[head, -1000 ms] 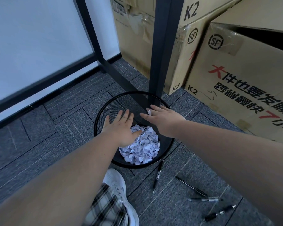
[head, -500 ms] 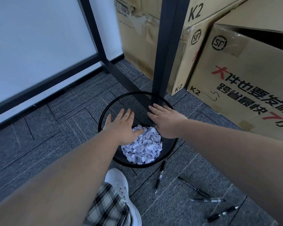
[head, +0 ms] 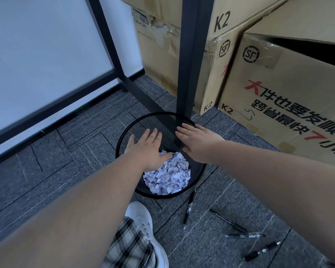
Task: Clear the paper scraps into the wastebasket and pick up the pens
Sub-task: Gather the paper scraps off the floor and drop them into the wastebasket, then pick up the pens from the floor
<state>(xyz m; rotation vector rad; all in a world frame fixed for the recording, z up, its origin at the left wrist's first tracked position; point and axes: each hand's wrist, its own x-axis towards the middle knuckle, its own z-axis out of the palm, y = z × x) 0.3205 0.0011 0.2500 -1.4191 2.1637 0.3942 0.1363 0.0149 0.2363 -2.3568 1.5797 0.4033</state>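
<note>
Paper scraps (head: 167, 176) filled the mesh wastebasket (head: 198, 171); left hand (head: 146, 147) and right hand (head: 199, 142) hovered flat-fingered and empty above, apparently just emptied; four pens (head: 190, 208) awaited.

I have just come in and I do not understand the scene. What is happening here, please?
A person is tidying the floor. Both hands, the left hand and the right hand, are spread open above a black mesh wastebasket and hold nothing. Torn paper scraps already lie inside it. Four pens are on the grey carpet, not yet picked up. Cardboard boxes stand behind.
</note>
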